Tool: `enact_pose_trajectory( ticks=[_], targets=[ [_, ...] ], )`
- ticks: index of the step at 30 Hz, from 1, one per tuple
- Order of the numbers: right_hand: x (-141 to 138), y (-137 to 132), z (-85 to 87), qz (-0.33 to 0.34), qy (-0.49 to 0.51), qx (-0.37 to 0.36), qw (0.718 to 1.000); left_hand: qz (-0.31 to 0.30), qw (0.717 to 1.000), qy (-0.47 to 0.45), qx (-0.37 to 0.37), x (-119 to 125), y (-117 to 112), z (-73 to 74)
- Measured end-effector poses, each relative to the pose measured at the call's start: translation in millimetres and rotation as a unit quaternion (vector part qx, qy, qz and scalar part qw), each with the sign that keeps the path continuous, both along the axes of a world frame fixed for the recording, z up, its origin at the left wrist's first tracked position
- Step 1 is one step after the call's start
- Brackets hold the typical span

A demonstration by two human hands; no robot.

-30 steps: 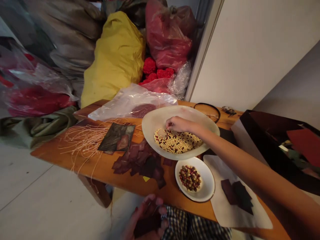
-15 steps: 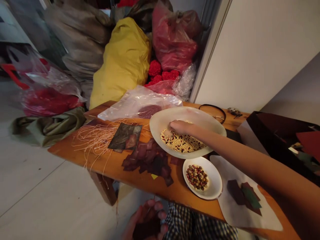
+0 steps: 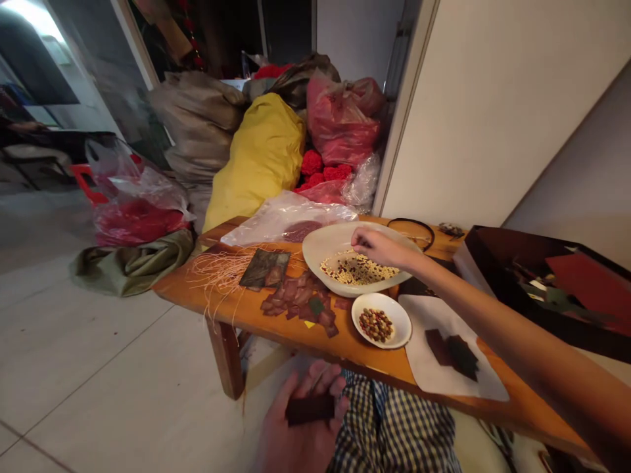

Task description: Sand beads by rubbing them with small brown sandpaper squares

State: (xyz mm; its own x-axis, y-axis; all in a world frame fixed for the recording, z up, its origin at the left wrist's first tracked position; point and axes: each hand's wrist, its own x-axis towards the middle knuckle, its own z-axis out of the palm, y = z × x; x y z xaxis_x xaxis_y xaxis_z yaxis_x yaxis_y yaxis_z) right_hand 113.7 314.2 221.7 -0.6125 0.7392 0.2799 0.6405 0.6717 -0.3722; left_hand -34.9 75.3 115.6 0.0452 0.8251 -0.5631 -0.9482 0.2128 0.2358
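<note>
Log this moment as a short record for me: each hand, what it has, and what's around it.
left hand: holds a dark square piece above the lap
right hand: over a large pale dish of mixed beads
nearby: small white dish of beads; dark pieces on a wooden bench
also on bench: white paper with dark pieces; pale fibres

A tiled craft workroom — stuffed sacks behind a wooden bench.
</note>
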Motion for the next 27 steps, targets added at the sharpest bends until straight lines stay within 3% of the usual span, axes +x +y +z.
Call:
enact_pose_trajectory(
  ticks=[3,7,10,14,18,23,27],
  targets=[
    [36,-83,2.3,0.011,0.049,-0.036,0.998,-0.043,0.997,-0.019,0.059,15,-6,12.9],
    [69,-195,-14.4,0.008,0.147,-0.122,0.982,-0.133,0.98,-0.072,0.128,38,-18,20.4],
    [68,-243,-28.4,0.043,0.124,-0.141,0.981,-0.155,0.972,-0.088,0.153,56,-28,18.6],
    [58,-258,-39.4,0.052,0.023,-0.107,0.993,-0.163,0.972,-0.091,0.141,72,-39,16.5],
    [63,-251,-46.2,0.055,0.005,-0.117,0.992,-0.185,0.974,-0.05,0.124,78,-37,16.6],
    [80,-239,-62.4,0.026,0.095,-0.168,0.981,-0.222,0.964,-0.044,0.142,83,-30,11.5],
    [85,-248,-86.2,-0.083,0.247,-0.189,0.947,-0.167,0.962,0.062,0.208,94,-41,-2.9]
  ],
)
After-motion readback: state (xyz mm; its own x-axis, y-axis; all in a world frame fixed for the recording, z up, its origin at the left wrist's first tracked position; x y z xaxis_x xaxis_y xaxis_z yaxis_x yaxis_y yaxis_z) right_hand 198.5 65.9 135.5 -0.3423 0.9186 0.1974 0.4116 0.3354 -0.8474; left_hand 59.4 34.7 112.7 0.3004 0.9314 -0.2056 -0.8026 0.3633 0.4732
